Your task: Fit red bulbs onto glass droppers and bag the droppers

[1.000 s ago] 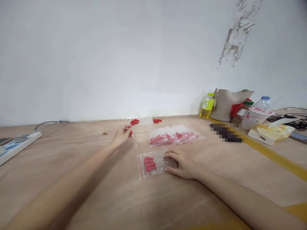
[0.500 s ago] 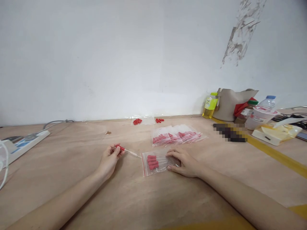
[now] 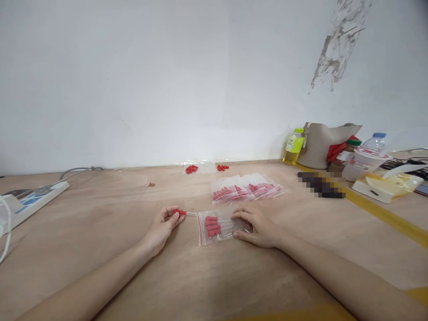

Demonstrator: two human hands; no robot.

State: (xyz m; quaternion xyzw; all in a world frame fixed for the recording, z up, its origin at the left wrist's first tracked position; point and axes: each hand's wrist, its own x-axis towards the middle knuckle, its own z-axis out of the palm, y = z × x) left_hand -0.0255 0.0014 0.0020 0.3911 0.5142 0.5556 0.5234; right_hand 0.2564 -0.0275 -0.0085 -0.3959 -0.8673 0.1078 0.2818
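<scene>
Between the thumb and fingers of my left hand is the red rubber bulb of a glass dropper. Its clear tube points right, and the tip is at the mouth of a clear zip bag; how far it goes in is hard to see. Inside that bag lie several droppers with red bulbs toward the red-lined opening. My right hand grips the closed end of the bag, with thumb and fingers on the plastic. Beyond it lies an overlapping row of filled zip bags.
Two small groups of red bulbs lie on plastic by the wall. At left is a white power strip with cables. On the right stand a yellow-green bottle, a beige bag, a cup and a tissue pack.
My left hand has moved right with the dropper, bringing its tube to the bag's opening and levelling it. My right hand and the bag have stayed in place.
</scene>
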